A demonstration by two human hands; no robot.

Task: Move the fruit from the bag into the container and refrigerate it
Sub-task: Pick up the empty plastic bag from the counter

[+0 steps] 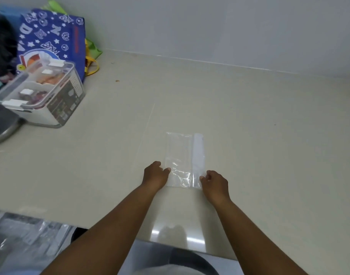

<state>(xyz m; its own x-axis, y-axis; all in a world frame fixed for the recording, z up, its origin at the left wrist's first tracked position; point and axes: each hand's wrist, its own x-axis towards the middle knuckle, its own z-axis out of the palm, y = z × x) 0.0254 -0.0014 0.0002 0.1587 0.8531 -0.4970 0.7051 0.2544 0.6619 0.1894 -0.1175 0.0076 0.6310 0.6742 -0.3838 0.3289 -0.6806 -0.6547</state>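
empty clear bag point(185, 159) lies flat on the counter point(249, 116), near edge twd me. my left hand point(155, 174) at its near-left corner, fingers curled, thumb tip touching the plastic. right hand point(214, 182) at near-right corner, fingers curled in, looks like a light pinch on the edge but can't tell for sure w/ plastic this clear. neither hand holds fruit.

fruit: appears to be in the container point(41, 94) already, far left of counter, well apart from the bag. lid on, clips showing, reddish/orange pieces visible thru lid. blue printed tote point(51, 40) stands just behind it vs wall. edge of a metal pan point(3, 128) just beside the container, lower left.

my read: transfer done, bag being flattened/folded, fridge step not yet done.

risks from here:
- thin plastic slips on smooth counter if i press one corner only, so it skews or bunches.
- trapped air/wet spots near my hands could leave a messy fold, drips on counter.
- can't confirm all clips are latched; lifting by lid could pop it, spill fruit.
- container sits by the pan, could knock it when grabbing.
- fridge not in view.
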